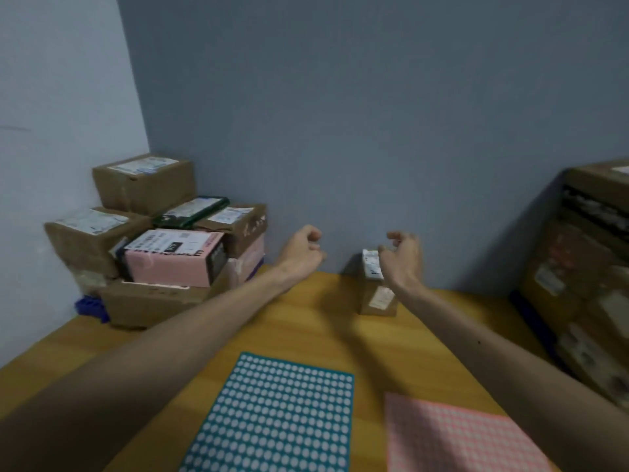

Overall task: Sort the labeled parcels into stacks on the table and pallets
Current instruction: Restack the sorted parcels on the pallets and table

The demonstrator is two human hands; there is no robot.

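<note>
Brown cardboard dominates: a heap of labelled parcels (160, 240) sits at the left on a blue pallet (90, 306), roughly piled rather than squared. A taller stack (585, 267) stands at the right edge of the view on what looks like a second pallet (531, 318).

On the wooden table (306, 321), only 1 small parcel (376, 298) stands upright by the wall. The table stack looks barely begun, and I cannot tell which pile is sorted.

The right hand (401, 257) hovers just in front of that parcel's top, fingers spread and loosely bent, gripping nothing that shows. The left hand (303, 248) hangs in the air between the heap and the parcel, curled into a loose fist with nothing in it.

A teal dot-sticker sheet (275, 413) and a pink one (449, 437) lie near the front edge.
</note>
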